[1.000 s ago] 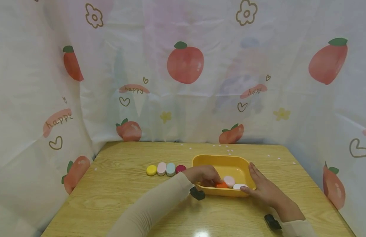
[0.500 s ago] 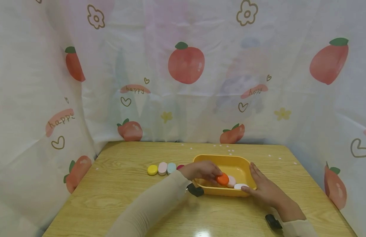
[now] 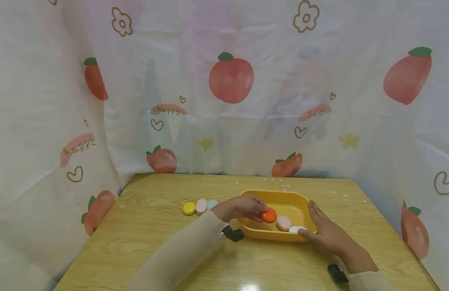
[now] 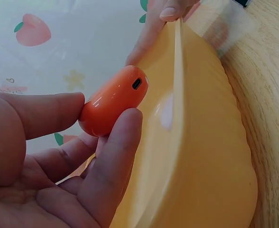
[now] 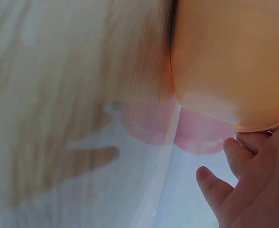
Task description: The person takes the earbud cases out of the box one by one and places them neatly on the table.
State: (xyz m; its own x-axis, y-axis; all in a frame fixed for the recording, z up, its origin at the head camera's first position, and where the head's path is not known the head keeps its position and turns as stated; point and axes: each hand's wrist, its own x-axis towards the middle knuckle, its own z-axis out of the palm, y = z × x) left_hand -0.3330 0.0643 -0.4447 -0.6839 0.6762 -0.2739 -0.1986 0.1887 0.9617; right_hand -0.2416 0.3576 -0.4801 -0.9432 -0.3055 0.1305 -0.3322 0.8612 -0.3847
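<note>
1. Fruit-print cloth [image 3: 231, 133] hangs behind the wooden table [image 3: 111, 242], with the tray [image 3: 268, 235] on top.
2. Left thumb and fingers pinch the orange case [image 3: 269, 215], raised over the tray left of its middle; the left hand [image 3: 249, 208] is nearer to it, the right hand [image 3: 327, 234] well apart.
3. From the left wrist, its long axis slants up and rightward, a dark slot [image 4: 136, 83] near the end pointing away from the palm.
4. Right fingers lie fairly straight along the tray's right end, thumb on the near rim.
</note>
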